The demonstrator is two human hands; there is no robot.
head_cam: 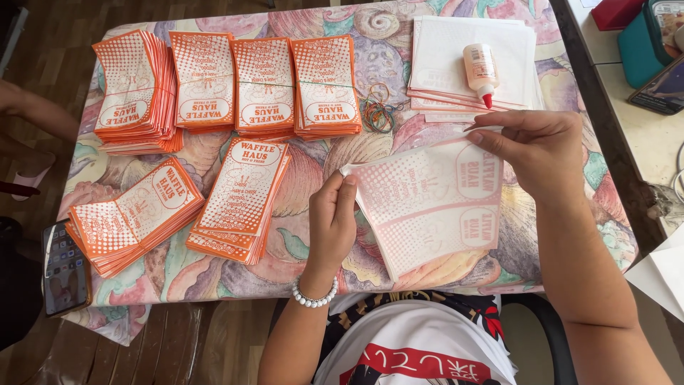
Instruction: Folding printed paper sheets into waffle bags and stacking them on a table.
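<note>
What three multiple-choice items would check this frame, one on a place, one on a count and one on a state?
1. Where does the glue bottle lie?
A. on the white sheet pile at the table's far right
B. on the phone
C. in the left hand

2. How many banded orange bag bundles form the far row?
A. two
B. four
C. six

3. What are the hands doing with the printed sheet?
A. neither touches it
B. only the right hand holds it
C. both pinch it, left hand at its near-left corner, right hand at its far edge

Answers:
1 A, the bottle lies on that pile, red tip toward the person.
2 B, four bundles sit side by side.
3 C, fingers of both hands grip the sheet.
</note>
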